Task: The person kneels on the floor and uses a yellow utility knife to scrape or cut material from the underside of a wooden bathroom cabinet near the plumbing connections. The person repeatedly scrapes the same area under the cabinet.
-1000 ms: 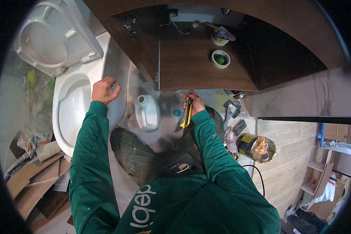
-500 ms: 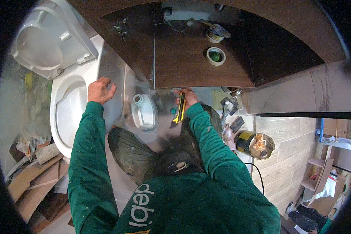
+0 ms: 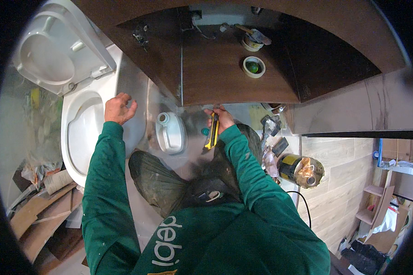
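My right hand point(image 3: 222, 120) grips a yellow and black utility knife point(image 3: 212, 134), which points back toward my knees. The hand is just below the front edge of an open dark brown cabinet point(image 3: 215, 91). My left hand point(image 3: 119, 110) is at the right rim of the white toilet point(image 3: 69, 133), its fingers loosely curled and its thumb apart. Nothing shows in that hand; whether it rests on the rim I cannot tell. Between my hands a white plastic jug point(image 3: 173, 140) stands uncapped on the floor. A small green cap point(image 3: 204, 131) lies beside the knife.
Inside the cabinet are a roll of tape point(image 3: 248, 73) around something green and a small tub point(image 3: 250, 46) with a brush across it. A yellow and black canister point(image 3: 289, 167) and scraps lie right of my knee. Cut boards point(image 3: 46, 211) are piled at the left.
Both hands keep their places, with the utility knife still in my right hand. The whole view has shifted very slightly.
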{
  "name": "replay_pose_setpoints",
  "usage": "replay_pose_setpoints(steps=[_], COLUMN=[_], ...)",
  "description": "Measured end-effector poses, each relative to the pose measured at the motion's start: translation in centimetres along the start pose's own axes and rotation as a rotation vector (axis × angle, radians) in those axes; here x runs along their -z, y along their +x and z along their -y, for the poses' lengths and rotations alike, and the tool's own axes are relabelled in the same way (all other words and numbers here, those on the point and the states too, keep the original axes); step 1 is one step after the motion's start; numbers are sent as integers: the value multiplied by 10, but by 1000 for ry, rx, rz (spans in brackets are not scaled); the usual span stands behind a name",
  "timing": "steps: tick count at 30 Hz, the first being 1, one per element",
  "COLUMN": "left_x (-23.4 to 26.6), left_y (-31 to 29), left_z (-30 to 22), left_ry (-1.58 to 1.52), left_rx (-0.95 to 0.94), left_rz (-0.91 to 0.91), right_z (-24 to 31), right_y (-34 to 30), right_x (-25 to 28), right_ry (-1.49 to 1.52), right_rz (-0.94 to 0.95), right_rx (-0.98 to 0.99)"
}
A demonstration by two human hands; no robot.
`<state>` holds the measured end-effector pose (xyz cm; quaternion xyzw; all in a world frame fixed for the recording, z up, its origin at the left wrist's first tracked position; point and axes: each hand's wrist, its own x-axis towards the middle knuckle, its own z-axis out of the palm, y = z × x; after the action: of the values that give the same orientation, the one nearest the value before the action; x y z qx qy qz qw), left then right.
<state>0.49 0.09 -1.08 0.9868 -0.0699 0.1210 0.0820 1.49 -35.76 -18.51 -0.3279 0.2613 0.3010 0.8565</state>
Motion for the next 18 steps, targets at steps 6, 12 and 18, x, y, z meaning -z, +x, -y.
replay_pose_setpoints(steps=[6, 12, 18], left_x=[2, 3, 2], left_y=[1, 1, 1], left_z=[-3, -6, -2], left_ry=[58, 44, 21], left_rx=[15, 8, 15], left_rz=[26, 2, 17], right_z=[0, 0, -5], right_y=[9, 23, 2], right_x=[-3, -4, 8], right_ry=[-71, -24, 27], right_rz=[4, -27, 21], right_rx=[18, -22, -32])
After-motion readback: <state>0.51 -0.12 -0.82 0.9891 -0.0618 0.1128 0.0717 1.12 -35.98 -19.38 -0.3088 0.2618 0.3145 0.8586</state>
